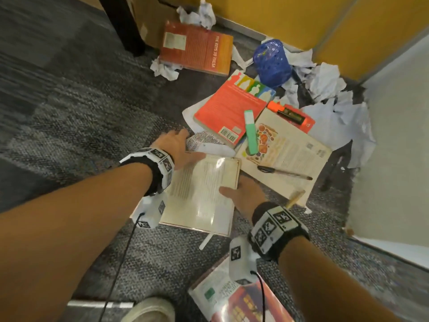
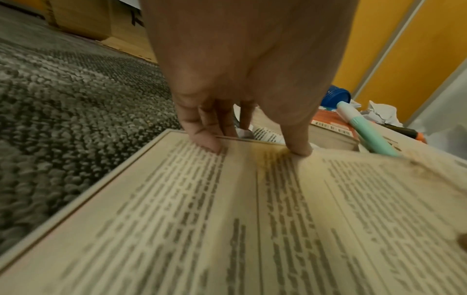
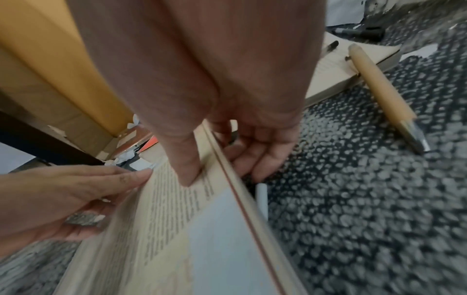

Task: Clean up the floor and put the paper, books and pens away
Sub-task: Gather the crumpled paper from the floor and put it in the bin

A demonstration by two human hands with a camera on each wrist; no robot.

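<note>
An open book lies on the grey carpet in front of me, its right half tilted up. My right hand pinches its right edge, thumb on the page and fingers under the cover. My left hand rests at the book's far edge, thumb and forefinger on the page, fingers nearly straight. Past it lie a red book, an open illustrated book and an orange book. A green highlighter, orange highlighter, black pen, wooden pen and white pen lie about.
A blue pen holder lies tipped over near the yellow wall. Crumpled paper fills the corner, with more by the cardboard box and dark table leg. Another book and my shoe are close to me.
</note>
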